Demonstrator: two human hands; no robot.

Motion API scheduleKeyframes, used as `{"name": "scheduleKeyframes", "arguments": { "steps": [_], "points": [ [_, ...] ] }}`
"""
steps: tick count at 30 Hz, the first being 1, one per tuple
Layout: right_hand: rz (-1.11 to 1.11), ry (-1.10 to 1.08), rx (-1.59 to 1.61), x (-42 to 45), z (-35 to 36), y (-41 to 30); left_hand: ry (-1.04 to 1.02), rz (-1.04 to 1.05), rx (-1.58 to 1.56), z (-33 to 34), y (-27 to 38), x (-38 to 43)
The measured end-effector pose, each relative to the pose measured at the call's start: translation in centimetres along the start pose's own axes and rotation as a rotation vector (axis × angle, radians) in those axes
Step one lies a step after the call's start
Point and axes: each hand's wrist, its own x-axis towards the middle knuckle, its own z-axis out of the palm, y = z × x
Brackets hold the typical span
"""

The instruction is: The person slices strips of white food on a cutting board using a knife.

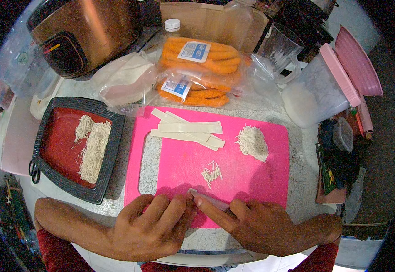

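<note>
My right hand (258,224) grips a knife (214,202), its index finger stretched along the blade towards the tip. Close against it, the bent fingers of my left hand (153,224) press down at the near side of a pink cutting board (183,163). Whatever lies under those fingertips is mostly hidden. A few short cream-coloured slivers (212,175) are scattered just beyond the blade. Farther up the board, several flat cream strips (190,128) lie crossed over one another. A heap of fine cream shreds (253,142) sits at the board's right.
Left of the board stands a dark-rimmed tray (116,136) with more shreds (95,153) on its red base. Behind are a clear plastic bag (124,81), orange fuzzy bundles in plastic (200,56) and a copper-coloured appliance (95,30). A pink-lidded container (316,88) leans at right.
</note>
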Motion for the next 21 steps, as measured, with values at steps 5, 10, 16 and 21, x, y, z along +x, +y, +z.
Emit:
{"name": "scheduleKeyframes", "arguments": {
  "steps": [5, 10, 16, 21],
  "points": [
    [0.022, 0.003, -0.023, 0.03, -0.07, -0.26, -0.014, 0.006, 0.001, 0.07, 0.03, -0.03],
    [0.018, -0.014, -0.103, 0.28, -0.46, -0.46, -0.023, 0.004, -0.006, -0.12, 0.02, 0.05],
    [0.061, -0.004, -0.041, 0.17, 0.32, -0.64, -0.024, -0.005, 0.01, 0.09, 0.12, -0.15],
    [0.08, -0.014, -0.054, 0.26, -0.02, -0.76, -0.017, 0.005, 0.007, -0.1, -0.06, 0.02]
  ]
}}
